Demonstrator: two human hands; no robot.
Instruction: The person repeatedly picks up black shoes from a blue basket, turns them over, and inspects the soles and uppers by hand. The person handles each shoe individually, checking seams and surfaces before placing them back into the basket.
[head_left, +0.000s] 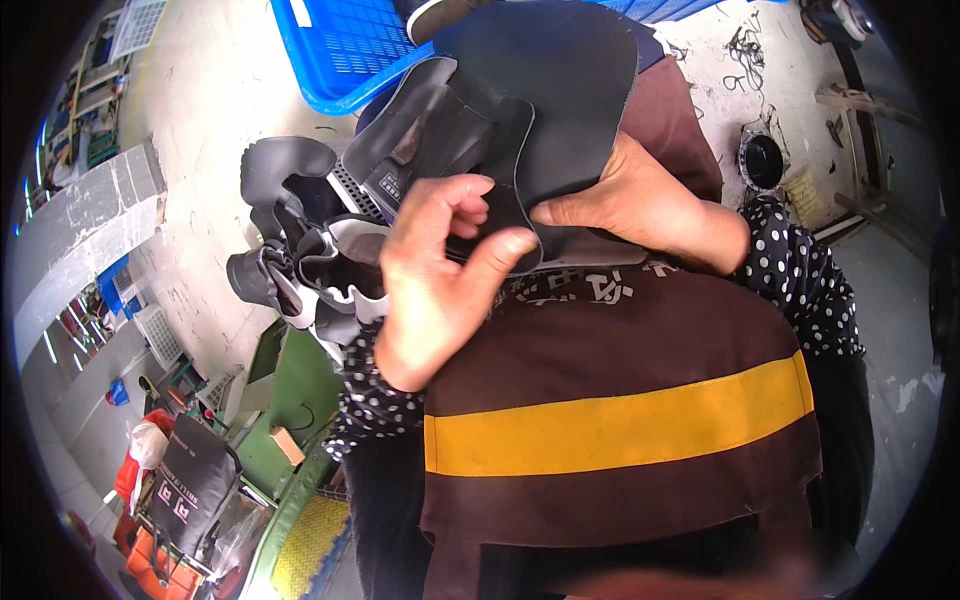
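A black leather shoe upper (555, 75) with curved, cut edges lies over my lap. My right hand (665, 205) grips its right side, thumb on top and the other fingers hidden beneath. At the near edge of the upper is my left hand (430, 280), with nothing seen in it. Its thumb and forefinger are apart and its other fingers curl loosely. Just left of that hand sits a bunch of black and grey shoe uppers (290, 215), folded over one another.
A blue plastic basket (340, 103) stands ahead on the pale floor. To the right are a round black container (762, 162) and scattered dark scraps (745, 60). My brown apron (610, 520) has a yellow band. A green bench (305, 385) and a dark-backed chair (200, 465) are at the left.
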